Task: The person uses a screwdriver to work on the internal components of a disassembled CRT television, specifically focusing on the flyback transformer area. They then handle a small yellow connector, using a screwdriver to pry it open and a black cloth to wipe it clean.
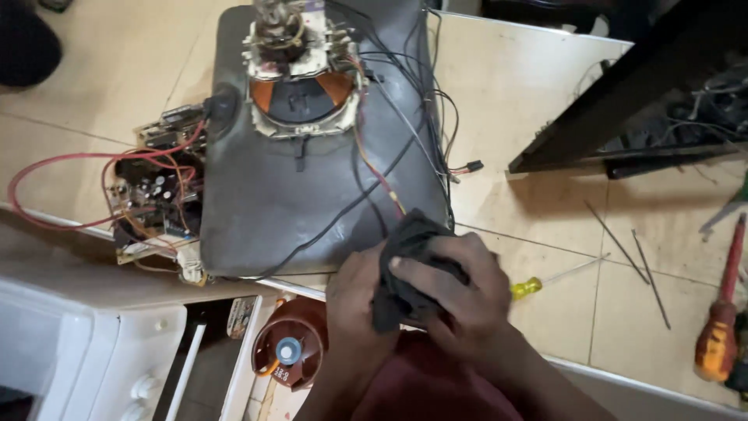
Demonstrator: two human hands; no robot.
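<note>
A grey picture tube lies face down on the tiled floor, its copper-and-white coil yoke pointing up at the top of the view. Both my hands meet at its near right corner. My left hand and my right hand together clutch a dark crumpled cloth, which presses against the tube's corner. Black and red wires run across the tube toward the cloth.
A circuit board with red leads sits left of the tube. A yellow-handled screwdriver lies just right of my hands, thin metal rods and an orange-handled screwdriver farther right. A white appliance and a brown round part are below.
</note>
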